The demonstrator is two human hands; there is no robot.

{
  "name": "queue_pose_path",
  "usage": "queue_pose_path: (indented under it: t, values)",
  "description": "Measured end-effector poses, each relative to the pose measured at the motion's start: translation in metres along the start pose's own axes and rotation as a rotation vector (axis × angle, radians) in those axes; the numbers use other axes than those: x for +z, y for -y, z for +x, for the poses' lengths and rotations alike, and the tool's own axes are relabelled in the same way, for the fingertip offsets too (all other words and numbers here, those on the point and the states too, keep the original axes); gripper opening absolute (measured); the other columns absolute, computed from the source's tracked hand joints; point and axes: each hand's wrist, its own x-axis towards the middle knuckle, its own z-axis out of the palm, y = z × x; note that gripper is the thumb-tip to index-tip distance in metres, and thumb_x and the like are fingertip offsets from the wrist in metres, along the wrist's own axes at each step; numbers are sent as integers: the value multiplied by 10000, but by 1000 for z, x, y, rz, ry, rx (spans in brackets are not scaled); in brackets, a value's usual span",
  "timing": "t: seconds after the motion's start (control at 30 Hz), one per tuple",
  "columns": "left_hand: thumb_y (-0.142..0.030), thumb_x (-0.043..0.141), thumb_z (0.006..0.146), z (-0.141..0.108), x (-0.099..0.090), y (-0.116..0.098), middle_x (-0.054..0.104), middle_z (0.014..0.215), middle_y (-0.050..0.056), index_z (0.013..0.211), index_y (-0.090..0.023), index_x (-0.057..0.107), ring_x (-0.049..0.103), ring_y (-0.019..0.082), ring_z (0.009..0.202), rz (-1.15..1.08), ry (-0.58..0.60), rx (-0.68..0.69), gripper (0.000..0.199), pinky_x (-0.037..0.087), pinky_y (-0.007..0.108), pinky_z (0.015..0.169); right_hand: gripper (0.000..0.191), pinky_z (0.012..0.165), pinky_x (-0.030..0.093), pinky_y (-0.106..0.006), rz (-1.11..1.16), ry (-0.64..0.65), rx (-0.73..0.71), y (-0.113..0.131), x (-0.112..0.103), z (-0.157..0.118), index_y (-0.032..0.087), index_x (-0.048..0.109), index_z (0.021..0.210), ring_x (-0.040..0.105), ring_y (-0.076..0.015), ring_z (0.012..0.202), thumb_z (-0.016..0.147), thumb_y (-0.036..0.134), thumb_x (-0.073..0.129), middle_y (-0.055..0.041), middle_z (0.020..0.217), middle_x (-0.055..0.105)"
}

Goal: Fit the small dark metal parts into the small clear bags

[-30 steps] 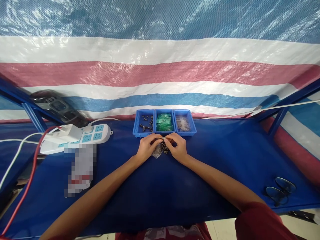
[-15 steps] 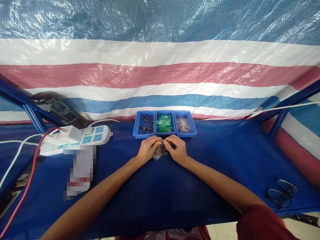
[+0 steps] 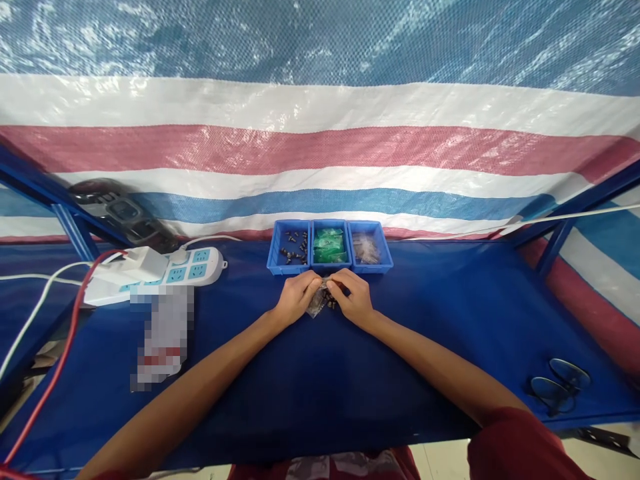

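Note:
A small clear plastic bag hangs or lies between my hands, just in front of the blue bins. My left hand pinches at its upper edge, fingers closed. Close on the right, my right hand is closed in a pinch too; what its fingertips hold is too small to make out. Several dark screws show between the hands, partly hidden by the fingers. Beyond stand a bin of screws, a bin of green packets and a bin of clear bags.
A white power strip with plugs and cables lies at the left, beside a blurred pale packet. Behind it is a dark transparent object. Glasses rest at the right. A striped sheet hangs behind the blue table.
The fingertips have shifted slightly at the bag's top, and the thin pale edge between them is less visible. The camera view has moved a little.

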Motion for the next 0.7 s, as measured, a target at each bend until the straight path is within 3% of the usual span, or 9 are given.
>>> queue_pose_path:
  t: [0.23,0.47,0.7]
  values:
    - [-319,453,924,0,1,0,629,778,17,894,-168,587,587,120,699,32,3,-9,203,446,223,661,196,600,474,-272,1,-1,64,1,-2,1,182,626,887,562,-143,667,917,297,470,-53,808,609]
    - [-336,497,903,-1,4,3,663,819,20,919,-175,611,624,129,724,45,-59,-15,197,482,228,681,184,593,480,-264,9,-15,72,4,-1,2,186,628,945,568,-137,657,913,285,476,-54,844,611]
    - [-344,549,874,-2,4,4,688,858,16,959,-181,627,647,126,702,0,-94,-48,200,507,223,684,175,572,457,-263,-2,-26,61,3,-1,2,181,608,870,539,-134,631,906,300,486,-43,793,583]
